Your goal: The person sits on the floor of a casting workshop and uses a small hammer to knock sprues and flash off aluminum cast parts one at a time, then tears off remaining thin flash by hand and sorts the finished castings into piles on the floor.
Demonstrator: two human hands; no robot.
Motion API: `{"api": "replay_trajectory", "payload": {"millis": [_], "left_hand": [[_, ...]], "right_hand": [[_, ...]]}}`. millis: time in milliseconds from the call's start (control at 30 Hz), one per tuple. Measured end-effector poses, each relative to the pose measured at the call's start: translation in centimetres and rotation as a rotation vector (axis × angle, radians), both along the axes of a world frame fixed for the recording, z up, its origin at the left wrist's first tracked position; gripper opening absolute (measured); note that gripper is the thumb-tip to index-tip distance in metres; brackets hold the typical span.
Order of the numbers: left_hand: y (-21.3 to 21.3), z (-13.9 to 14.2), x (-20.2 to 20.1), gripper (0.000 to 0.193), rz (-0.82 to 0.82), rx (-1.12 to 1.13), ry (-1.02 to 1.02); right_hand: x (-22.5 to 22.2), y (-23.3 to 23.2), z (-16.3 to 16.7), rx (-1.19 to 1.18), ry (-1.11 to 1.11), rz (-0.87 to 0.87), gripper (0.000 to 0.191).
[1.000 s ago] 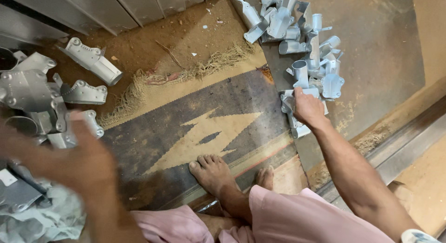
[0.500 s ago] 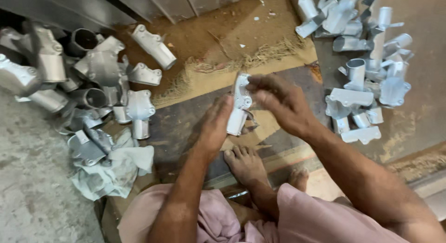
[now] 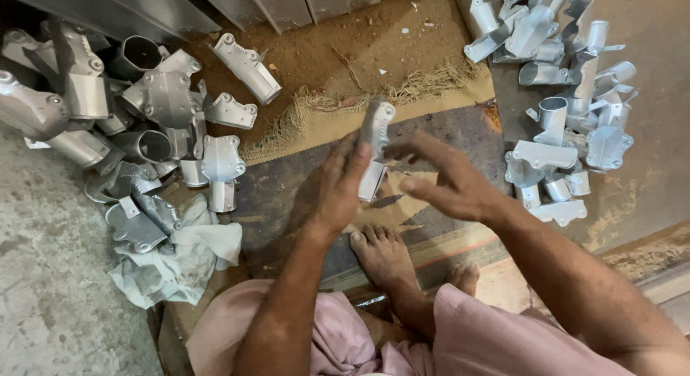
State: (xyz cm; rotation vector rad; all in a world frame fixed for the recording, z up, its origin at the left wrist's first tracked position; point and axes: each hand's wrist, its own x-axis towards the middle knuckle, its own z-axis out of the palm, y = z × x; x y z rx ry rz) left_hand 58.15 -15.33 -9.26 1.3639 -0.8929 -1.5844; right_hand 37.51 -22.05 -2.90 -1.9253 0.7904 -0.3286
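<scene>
**Left hand holds grey cast-metal bracket upright over the mat**

The grey cast-metal bracket with a tubular body and lugged flange (image 3: 375,149) stands roughly upright, above the dark patterned floor mat (image 3: 287,196), just ahead of the person's bare foot (image 3: 384,257). Left hand (image 3: 338,193) has it: palm and fingers pressed along the bracket's left side, thumb hidden, so how far the hand wraps round cannot be told. Right hand (image 3: 453,182) sits just right of the bracket, fingers spread and open, tips near or brushing the part; contact unclear because of blur, nothing gripped.

Left of the mat: pile of larger grey metal castings and tube sockets (image 3: 129,124), one lone casting (image 3: 248,67) on the sandy brown floor, crumpled white cloth (image 3: 180,264) at the pile's near edge. Right of the mat: heap of smaller silvery brackets (image 3: 564,103). Frayed tan mat fringe (image 3: 345,106) runs behind the hands. Pink garment (image 3: 460,340) covers the lap.
</scene>
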Motion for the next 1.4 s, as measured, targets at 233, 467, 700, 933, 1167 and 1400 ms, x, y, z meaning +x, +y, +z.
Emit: {"api": "replay_trajectory", "payload": {"millis": [233,467,700,933,1167,1400], "left_hand": [[0.2,0.7,-0.7,0.057,-0.096,0.171,-0.134],[0.0,-1.3,-0.4,0.058,0.041,0.03,0.207],[0.9,3.2,2.4,0.047,0.109,-0.357,-0.28],[2.1,8.4,13.4,0.038,0.452,-0.677,-1.24],[4.6,5.4,19.5,0.049,0.559,-0.104,-1.62],[3.3,7.1,7.4,0.047,0.232,-0.523,-1.294]], "right_hand": [[-1.2,-0.7,-3.3,0.69,-0.197,-0.448,0.032],[-2.8,-0.2,-3.9,0.614,-0.098,-0.407,0.028],[-4.0,-0.4,-6.3,0.421,-0.075,-0.35,0.058],[-1.2,3.3,-6.2,-0.3,0.79,-0.306,0.042],[1.9,13.8,-13.7,-0.266,0.998,0.047,0.039],[-23.6,-3.4,-7.7,-0.29,1.284,-0.456,0.069]]}}
